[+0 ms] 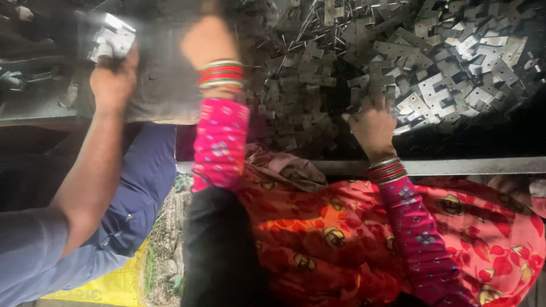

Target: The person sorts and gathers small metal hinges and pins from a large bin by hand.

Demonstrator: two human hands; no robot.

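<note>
Hands [372, 128] in metal brackets [432, 62], co-worker's arm [94, 165] nearby, dim workbench [455, 166]

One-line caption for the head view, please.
Person's right hand reaches into pile of metal brackets; left hand raised, blurred; co-worker's hand alongside.

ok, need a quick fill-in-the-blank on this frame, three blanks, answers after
The right hand rests on a pile of small ____ plates.
Both wrists of the pink-sleeved person wear ____.
A co-worker's arm comes out of a ____ shirt.
Missing words: metal; bangles; blue
</note>
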